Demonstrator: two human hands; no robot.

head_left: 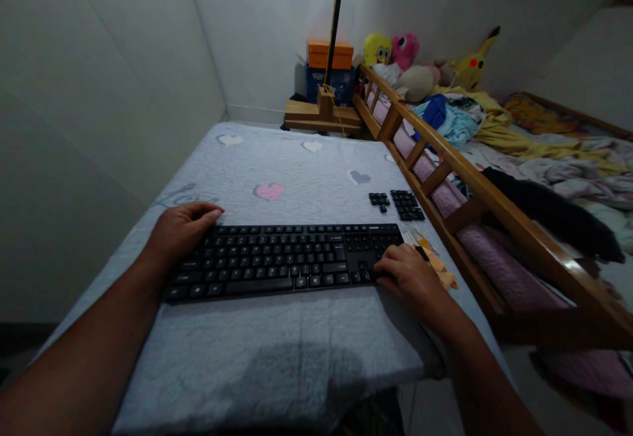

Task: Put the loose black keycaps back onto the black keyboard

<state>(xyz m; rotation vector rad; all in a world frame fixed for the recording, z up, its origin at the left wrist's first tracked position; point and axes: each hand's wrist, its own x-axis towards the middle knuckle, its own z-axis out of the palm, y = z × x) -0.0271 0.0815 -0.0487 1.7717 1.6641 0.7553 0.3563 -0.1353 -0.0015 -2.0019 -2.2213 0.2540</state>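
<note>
A black keyboard lies flat on the cloth-covered table. Its main block has keycaps, while bare key sockets show in the navigation and number areas on the right. My left hand is closed around the keyboard's left end, thumb and fingers at the top corner. Over the lower right part, my right hand is closed with fingertips bunched against the keyboard by the number area; what they pinch is hidden. Loose black keycaps sit beyond the right end in a small group and a larger group.
An orange cloth-like item lies beside my right hand. A wooden bed rail runs along the table's right side, with bedding and plush toys behind it. At the back stand a wooden stand and an orange box. A wall borders the left.
</note>
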